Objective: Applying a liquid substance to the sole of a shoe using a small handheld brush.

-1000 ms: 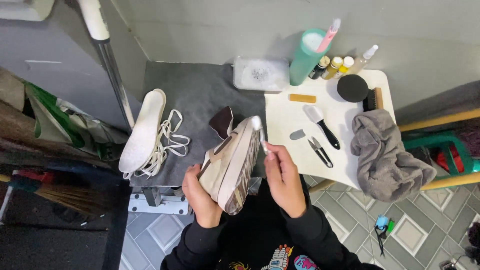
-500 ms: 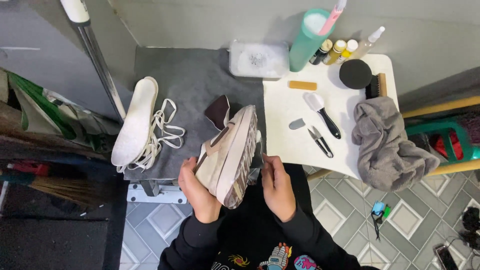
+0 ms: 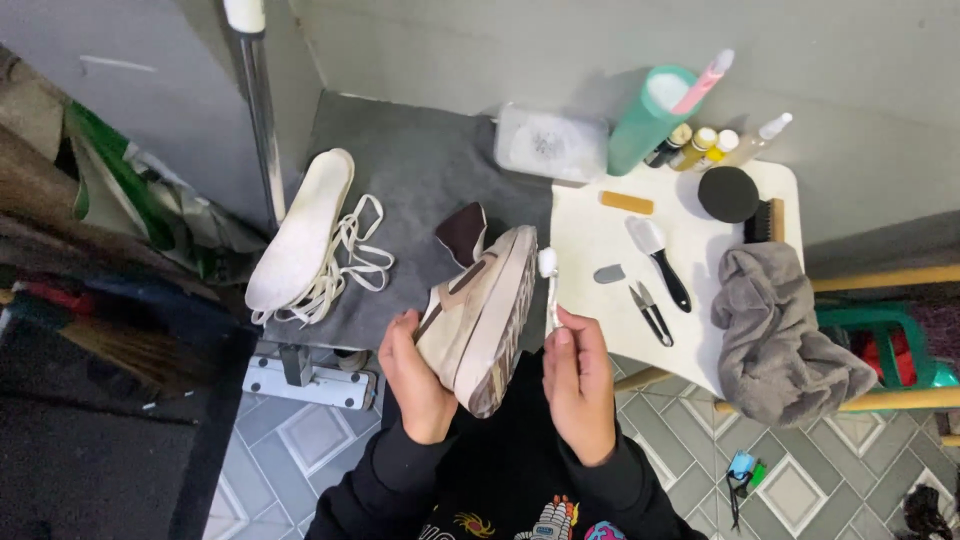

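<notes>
White and worn, a loose insole (image 3: pixel 300 230) lies far out to the left of the fingers on a grey mat (image 3: pixel 420 160), with a tangle of cream laces (image 3: pixel 345 265) draped over its near edge. A metal pole (image 3: pixel 262 130) stands behind them. Closer in, the left hand (image 3: pixel 415 375) wraps its fingers around the upper of a beige sneaker (image 3: pixel 480 315) with brown trim, thumb side pressed against the heel end; the shoe is tipped on its side so the sole edge faces the other hand, and its dark tongue sticks up beyond the fingertips. The right hand (image 3: pixel 578 385) sits just beside the sole, fingers closed narrowly around the handle of a small white brush (image 3: pixel 548 275), whose head rises above the fingertips next to the toe of the shoe. Whether the bristles touch the sole cannot be told. Beyond that hand's fingers stands a white table (image 3: pixel 600 235) carrying a clear plastic tub (image 3: pixel 550 140) at its far left corner, a teal bottle (image 3: pixel 645 125), small paint bottles (image 3: pixel 695 145), a black-handled brush (image 3: pixel 660 260), small scissors (image 3: pixel 650 312) and a round black tin (image 3: pixel 727 193). Furthest right, a grey cloth (image 3: pixel 780 330) slumps over the table edge
</notes>
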